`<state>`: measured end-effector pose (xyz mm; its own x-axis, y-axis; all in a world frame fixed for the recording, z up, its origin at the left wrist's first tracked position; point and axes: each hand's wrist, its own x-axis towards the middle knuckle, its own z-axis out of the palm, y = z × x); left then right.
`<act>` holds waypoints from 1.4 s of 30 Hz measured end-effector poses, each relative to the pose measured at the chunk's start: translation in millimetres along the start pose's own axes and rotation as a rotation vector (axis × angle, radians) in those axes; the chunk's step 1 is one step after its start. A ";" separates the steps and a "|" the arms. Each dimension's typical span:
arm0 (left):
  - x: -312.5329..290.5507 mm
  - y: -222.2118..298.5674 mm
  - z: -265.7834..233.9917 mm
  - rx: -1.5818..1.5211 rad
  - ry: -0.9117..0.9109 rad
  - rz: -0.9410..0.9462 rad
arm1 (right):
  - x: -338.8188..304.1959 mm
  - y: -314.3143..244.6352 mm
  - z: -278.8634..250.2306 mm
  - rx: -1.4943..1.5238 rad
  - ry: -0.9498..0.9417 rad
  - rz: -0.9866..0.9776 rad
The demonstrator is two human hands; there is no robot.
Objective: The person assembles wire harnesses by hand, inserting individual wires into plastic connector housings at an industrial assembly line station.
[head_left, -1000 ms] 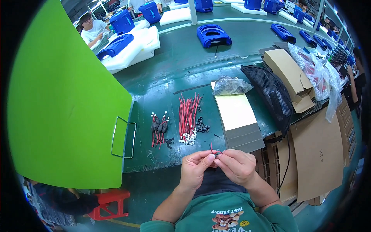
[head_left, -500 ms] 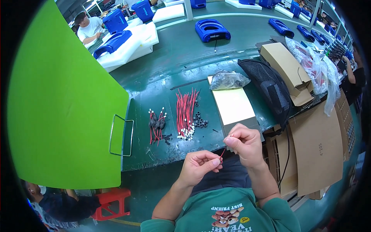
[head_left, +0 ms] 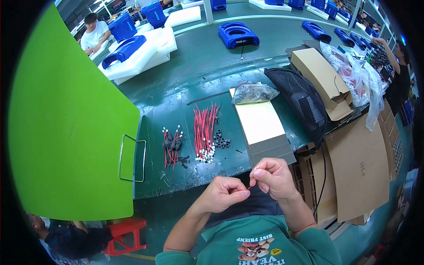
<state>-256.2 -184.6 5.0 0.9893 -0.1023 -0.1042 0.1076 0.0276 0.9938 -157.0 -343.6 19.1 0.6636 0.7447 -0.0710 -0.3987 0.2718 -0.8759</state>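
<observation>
One thin red wire (head_left: 249,188), clamped in fingertips of left hand (head_left: 223,194) and, seemingly, right hand (head_left: 274,180); short visible stretch slants up-right from left grip to right, both equally near, just this side of worktop (head_left: 194,176).

The place is marked as a factory assembly workshop by its repeated parts. On the green counter (head_left: 187,121), a bundle of red wires (head_left: 204,126) is laid out, with small black rings (head_left: 219,143) grouped just to its right. Beyond the bundle, matching blue plastic housings (head_left: 229,40) are set out, and white foam slabs (head_left: 150,55) are stacked beyond it to the left. A cardboard box (head_left: 316,73) is kept to its right, and work spots far beyond it are occupied by people (head_left: 95,37).
</observation>
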 end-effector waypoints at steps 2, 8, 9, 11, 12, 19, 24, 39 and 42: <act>8.2 5.1 5.1 0.044 0.147 0.124 | 0.6 1.5 -2.0 -0.070 -0.001 -0.011; 11.3 0.3 14.4 0.125 0.654 0.268 | 0.1 4.8 -5.6 -0.310 0.099 -0.726; 14.3 2.8 21.5 -0.143 0.573 0.181 | -1.2 7.4 -8.4 -0.451 0.030 -0.747; 19.5 -5.3 29.9 -0.512 0.463 0.120 | -3.7 10.0 -6.5 -0.499 -0.072 -0.695; 23.7 -8.3 31.9 -0.516 0.466 0.124 | -3.7 10.8 -8.0 -0.547 -0.167 -0.646; 41.9 -27.0 29.9 -0.701 0.365 0.028 | 24.1 -7.1 -39.4 -0.951 0.167 -0.632; 56.1 -37.0 40.3 -0.669 0.434 -0.011 | 66.5 -12.5 -54.7 -1.376 -0.006 -0.421; 54.2 -41.3 47.0 -0.797 0.514 0.014 | 72.2 -8.0 -48.8 -1.560 -0.180 -0.271; 53.1 -41.0 47.3 -0.800 0.519 0.021 | 70.5 -12.2 -46.8 -1.618 -0.198 -0.283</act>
<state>-212.7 -238.2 -39.5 0.8915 0.3547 -0.2819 -0.0651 0.7159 0.6951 -75.8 -323.0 2.5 0.4596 0.8808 0.1137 0.8272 -0.3780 -0.4157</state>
